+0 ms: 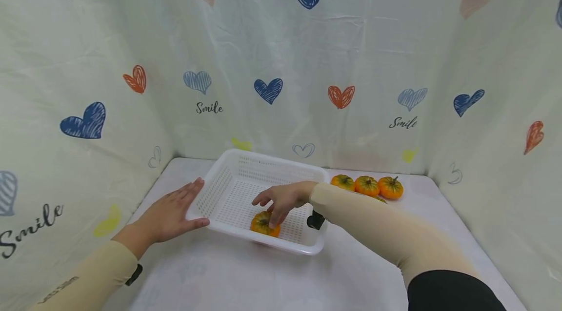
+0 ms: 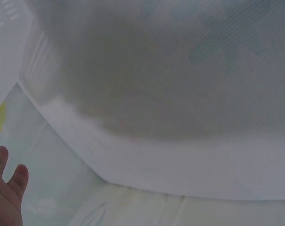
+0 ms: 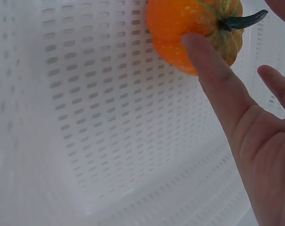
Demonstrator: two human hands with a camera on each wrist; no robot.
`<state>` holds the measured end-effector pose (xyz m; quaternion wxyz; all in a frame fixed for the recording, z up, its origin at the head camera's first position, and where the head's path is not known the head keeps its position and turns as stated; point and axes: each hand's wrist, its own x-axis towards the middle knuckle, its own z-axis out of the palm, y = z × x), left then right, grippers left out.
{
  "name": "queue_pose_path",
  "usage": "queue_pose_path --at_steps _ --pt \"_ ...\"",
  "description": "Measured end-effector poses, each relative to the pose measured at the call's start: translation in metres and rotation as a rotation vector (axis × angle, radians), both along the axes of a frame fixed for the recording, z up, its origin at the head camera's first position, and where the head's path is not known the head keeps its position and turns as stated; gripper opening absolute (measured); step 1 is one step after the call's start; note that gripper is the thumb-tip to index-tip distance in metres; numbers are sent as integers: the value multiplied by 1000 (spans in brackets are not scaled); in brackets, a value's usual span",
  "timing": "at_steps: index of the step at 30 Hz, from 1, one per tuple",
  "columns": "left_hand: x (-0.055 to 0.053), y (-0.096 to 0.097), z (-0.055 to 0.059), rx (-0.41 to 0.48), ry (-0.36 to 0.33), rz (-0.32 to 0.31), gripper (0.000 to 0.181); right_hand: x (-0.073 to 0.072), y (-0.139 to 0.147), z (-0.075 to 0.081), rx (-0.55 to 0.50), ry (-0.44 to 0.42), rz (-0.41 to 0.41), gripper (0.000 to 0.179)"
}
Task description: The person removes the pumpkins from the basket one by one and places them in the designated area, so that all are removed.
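Observation:
A small orange-and-green pumpkin (image 1: pixel 262 223) lies on the floor of a white perforated plastic basket (image 1: pixel 259 156), near its front side. My right hand (image 1: pixel 285 199) reaches over the basket with fingers spread above the pumpkin. In the right wrist view, the thumb (image 3: pixel 213 70) lies straight against the orange skin of the pumpkin (image 3: pixel 170 28), and its dark green stem points toward the fingers. My left hand (image 1: pixel 175 211) rests with fingers extended at the basket's left rim; two of its fingertips show at the lower left of the left wrist view.
Several more small pumpkins (image 1: pixel 367 185) stand at the back right of the white table (image 1: pixel 246 281), beyond the right forearm, which partly hides them. A curtain (image 1: pixel 369 48) printed with hearts hangs around the table's back and sides.

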<state>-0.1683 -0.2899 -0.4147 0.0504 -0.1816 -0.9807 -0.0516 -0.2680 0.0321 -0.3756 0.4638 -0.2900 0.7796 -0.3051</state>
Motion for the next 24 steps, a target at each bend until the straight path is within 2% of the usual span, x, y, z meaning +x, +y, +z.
queue_pose_path --at_steps 12,24 --pt "0 2 -1 10 26 -5 108 -10 -18 -12 -37 12 0 73" --pt "1 4 2 -2 -9 23 111 -17 -27 -27 -39 1 2 74"
